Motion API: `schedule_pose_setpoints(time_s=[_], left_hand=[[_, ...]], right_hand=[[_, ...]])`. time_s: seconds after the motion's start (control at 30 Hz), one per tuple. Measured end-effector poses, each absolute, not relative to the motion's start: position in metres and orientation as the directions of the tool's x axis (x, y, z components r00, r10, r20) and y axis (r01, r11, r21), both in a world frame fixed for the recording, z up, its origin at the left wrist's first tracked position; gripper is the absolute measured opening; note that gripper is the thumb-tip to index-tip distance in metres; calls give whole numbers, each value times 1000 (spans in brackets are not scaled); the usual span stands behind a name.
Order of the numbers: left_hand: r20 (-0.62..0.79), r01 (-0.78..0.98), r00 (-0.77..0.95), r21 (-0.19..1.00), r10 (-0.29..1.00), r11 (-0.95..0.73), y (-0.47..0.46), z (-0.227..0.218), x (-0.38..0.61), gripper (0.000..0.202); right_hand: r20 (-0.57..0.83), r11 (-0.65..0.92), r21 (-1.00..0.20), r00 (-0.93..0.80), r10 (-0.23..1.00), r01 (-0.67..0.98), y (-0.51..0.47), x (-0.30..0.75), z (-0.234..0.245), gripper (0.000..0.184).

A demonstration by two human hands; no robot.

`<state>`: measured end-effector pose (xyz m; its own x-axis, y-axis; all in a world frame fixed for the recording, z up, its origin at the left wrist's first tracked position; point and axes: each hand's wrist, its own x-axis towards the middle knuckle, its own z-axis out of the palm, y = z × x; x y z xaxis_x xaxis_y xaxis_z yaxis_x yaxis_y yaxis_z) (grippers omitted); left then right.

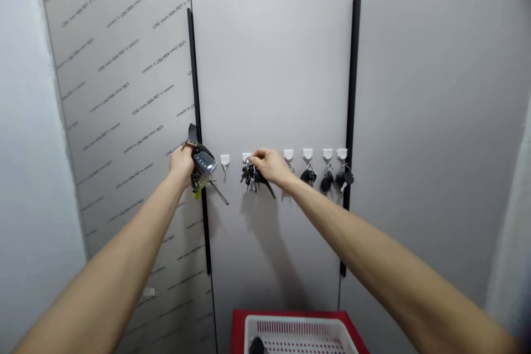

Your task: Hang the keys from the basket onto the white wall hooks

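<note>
My left hand (181, 166) is closed around a bunch of keys with a dark car key fob (204, 160), a black strap and a long key blade sticking out to the right. At the second white hook (246, 157) from the left, my right hand (269, 166) pinches a ring with a bunch of keys (251, 176). Those keys hang just below the hook; whether the ring sits on it is hidden by my fingers. Between my hands, the leftmost hook (224, 160) bears no keys.
Farther right, several hooks hold black-headed keys (308, 177), partly behind my right wrist. Long black handles (354, 94) run down the cabinet door edges. Below stands a white perforated basket (298, 321) on a red surface (238, 332), with a dark object (257, 345) inside.
</note>
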<state>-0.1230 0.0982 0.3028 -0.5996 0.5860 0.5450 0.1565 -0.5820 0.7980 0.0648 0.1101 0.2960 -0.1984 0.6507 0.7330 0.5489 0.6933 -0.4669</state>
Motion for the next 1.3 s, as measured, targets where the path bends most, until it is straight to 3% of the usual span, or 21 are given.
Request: schedule_pose_setpoints(time_s=[0.1, 0.23, 0.33, 0.43, 0.53, 0.63, 0.7, 0.77, 0.87, 0.93, 1.03, 1.13, 1.3], left_hand=[[496, 67, -447, 849, 744, -525, 77, 281, -105, 21], [415, 229, -217, 902, 884, -367, 49, 205, -64, 18], [302, 358, 51, 884, 952, -299, 35, 131, -28, 13], [161, 457, 180, 860, 970, -227, 24, 72, -4, 21], [52, 622, 276, 752, 960, -219, 18, 48, 4, 25], [-24, 724, 349, 642, 937, -253, 20, 64, 2, 33], [-27, 740, 330, 628, 943, -241, 30, 93, 3, 38], [74, 710, 248, 665, 966, -233, 48, 129, 11, 39], [371, 610, 27, 729, 928, -309, 85, 182, 34, 41], [483, 615, -128, 724, 866, -313, 109, 206, 53, 46], [498, 638, -239, 727, 834, -252, 133, 222, 74, 37], [520, 621, -236, 730, 821, -284, 140, 233, 76, 21], [637, 552, -236, 710, 734, -438, 132, 275, 63, 24]], right_hand=[[687, 775, -400, -400, 607, 490, 87, 82, 295, 16], [431, 751, -466, -622, 654, 467, 61, 109, 240, 18], [270, 680, -528, -659, 702, 508, 52, 125, 168, 16], [143, 583, -518, -608, 781, 626, 48, 138, 97, 15], [142, 523, -527, -538, 831, 670, 50, 152, 61, 16], [247, 515, -577, -465, 850, 634, 60, 167, 77, 16], [432, 483, -624, -244, 868, 614, 73, 176, 114, 20], [596, 461, -675, 57, 801, 575, 90, 182, 158, 29], [688, 458, -668, 251, 681, 587, 116, 181, 210, 43], [689, 423, -663, 282, 668, 617, 128, 177, 226, 45], [668, 391, -681, 306, 678, 619, 136, 175, 233, 36], [685, 434, -683, 311, 659, 588, 137, 185, 242, 31], [793, 569, -560, 191, 579, 602, 134, 192, 281, 29]])
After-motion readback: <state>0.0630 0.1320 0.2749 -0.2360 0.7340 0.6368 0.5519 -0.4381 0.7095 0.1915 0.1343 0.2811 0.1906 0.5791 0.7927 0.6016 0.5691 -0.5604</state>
